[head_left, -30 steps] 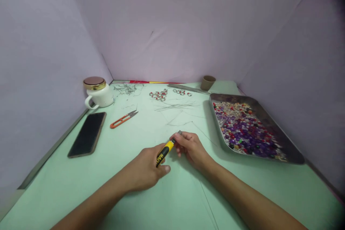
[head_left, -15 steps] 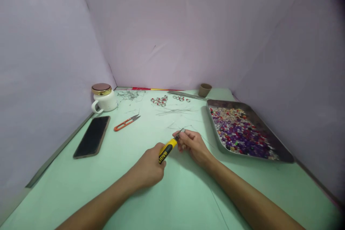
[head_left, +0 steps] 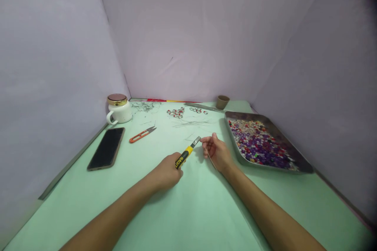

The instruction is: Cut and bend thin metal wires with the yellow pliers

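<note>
Left hand point(head_left: 169, 171) gripping yellow-black cutter point(head_left: 187, 152); right hand point(head_left: 217, 153) pinching thin wire point(head_left: 209, 157); metal tray point(head_left: 244, 157) holding glossy beads point(head_left: 262, 145) near desk's point(head_left: 182, 211) right edge.

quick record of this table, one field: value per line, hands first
left hand: holds yellow-and-black tool
right hand: at the tool's metal tip, thin wire by its fingers; grip unclear
left side: orange-handled snips, dark-screened phone, white lidded mug
right side: metal tray of mixed beads
back: wire tangle, red-and-silver beaded pieces, brown cup
</note>
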Action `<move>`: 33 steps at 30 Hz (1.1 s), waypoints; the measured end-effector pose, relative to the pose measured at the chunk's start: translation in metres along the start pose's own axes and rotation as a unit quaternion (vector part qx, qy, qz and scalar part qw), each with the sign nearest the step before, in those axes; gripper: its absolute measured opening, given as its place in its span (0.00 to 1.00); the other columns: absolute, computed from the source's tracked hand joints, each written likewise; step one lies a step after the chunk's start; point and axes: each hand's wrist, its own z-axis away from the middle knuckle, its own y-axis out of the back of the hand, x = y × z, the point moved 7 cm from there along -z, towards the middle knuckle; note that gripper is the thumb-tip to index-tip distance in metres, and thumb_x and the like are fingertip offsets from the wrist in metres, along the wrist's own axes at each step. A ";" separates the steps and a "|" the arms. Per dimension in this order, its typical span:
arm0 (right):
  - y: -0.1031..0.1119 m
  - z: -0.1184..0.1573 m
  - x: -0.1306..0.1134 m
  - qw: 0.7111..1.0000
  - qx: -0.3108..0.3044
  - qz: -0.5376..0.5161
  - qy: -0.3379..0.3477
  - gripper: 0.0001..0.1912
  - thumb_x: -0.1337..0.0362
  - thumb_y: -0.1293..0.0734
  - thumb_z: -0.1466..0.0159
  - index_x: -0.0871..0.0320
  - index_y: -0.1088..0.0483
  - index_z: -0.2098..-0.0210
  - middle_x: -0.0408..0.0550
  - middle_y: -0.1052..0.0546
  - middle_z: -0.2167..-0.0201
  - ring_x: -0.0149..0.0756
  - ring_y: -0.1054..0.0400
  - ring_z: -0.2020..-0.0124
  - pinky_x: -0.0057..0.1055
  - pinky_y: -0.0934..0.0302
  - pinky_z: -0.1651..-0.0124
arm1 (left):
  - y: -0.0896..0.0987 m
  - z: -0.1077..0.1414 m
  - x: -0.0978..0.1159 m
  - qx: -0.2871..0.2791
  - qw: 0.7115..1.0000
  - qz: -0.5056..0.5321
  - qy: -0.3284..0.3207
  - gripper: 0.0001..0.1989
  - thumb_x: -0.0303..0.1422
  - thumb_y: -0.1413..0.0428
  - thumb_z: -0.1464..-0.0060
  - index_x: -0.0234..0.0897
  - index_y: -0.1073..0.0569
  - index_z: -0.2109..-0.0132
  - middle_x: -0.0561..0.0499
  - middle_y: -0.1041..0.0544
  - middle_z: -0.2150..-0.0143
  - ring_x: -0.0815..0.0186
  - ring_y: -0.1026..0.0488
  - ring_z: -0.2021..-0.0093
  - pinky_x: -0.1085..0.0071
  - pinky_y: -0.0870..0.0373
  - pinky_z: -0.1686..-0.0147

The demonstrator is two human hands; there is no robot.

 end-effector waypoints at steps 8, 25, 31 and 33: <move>0.006 -0.005 0.000 1.000 -0.005 -0.013 0.019 0.20 0.50 0.37 0.45 0.64 0.27 0.75 0.43 0.32 0.84 0.25 0.41 0.88 0.23 0.44 0.87 | -0.002 -0.005 -0.006 -0.008 1.000 0.001 -0.002 0.08 0.24 0.53 0.63 0.38 0.40 0.70 0.55 0.38 0.75 0.70 0.41 0.75 0.75 0.45 0.77; 0.004 -0.006 -0.001 1.000 -0.010 -0.009 -0.005 0.19 0.52 0.37 0.44 0.64 0.28 0.75 0.42 0.32 0.86 0.24 0.41 0.89 0.21 0.45 0.88 | 0.001 -0.002 0.000 -0.026 1.000 -0.010 -0.003 0.08 0.25 0.53 0.63 0.37 0.39 0.69 0.55 0.36 0.73 0.70 0.41 0.74 0.75 0.45 0.76; 0.003 -0.005 0.000 1.000 -0.009 -0.003 -0.010 0.19 0.53 0.37 0.44 0.64 0.28 0.76 0.42 0.32 0.86 0.24 0.41 0.89 0.21 0.46 0.88 | 0.001 -0.002 0.002 -0.027 1.000 -0.015 -0.003 0.09 0.25 0.53 0.63 0.37 0.38 0.69 0.54 0.36 0.72 0.69 0.40 0.72 0.74 0.44 0.75; 0.003 -0.005 0.000 1.000 -0.010 -0.001 -0.010 0.18 0.53 0.37 0.44 0.64 0.28 0.76 0.42 0.32 0.86 0.24 0.41 0.89 0.22 0.45 0.87 | 0.001 -0.001 0.002 -0.027 0.999 -0.017 -0.002 0.09 0.25 0.53 0.63 0.38 0.38 0.69 0.55 0.36 0.73 0.69 0.40 0.72 0.74 0.44 0.75</move>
